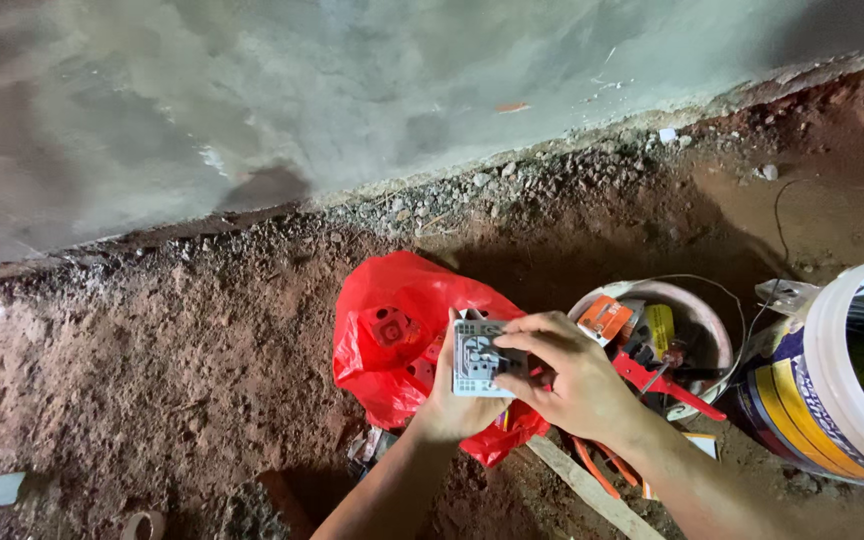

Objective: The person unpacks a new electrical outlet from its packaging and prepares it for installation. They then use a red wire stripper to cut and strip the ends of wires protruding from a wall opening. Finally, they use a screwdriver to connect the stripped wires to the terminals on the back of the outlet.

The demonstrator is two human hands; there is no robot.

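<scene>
My left hand [452,405] holds a small grey-white electrical switch module [474,358], its back side facing me. My right hand [572,375] reaches in from the right, its fingertips pinching the module's right edge and top. Both hands hover over a red plastic bag [392,330] that lies on the red dirt and holds several red box-shaped parts. What sits between my right fingertips is hidden.
A small bucket [704,318] of tools with red and orange handles sits to the right. A large white bucket [842,380] stands at the far right edge. A wooden strip [592,490] lies below. A grey concrete wall [302,90] runs along the top; gravel lines its base.
</scene>
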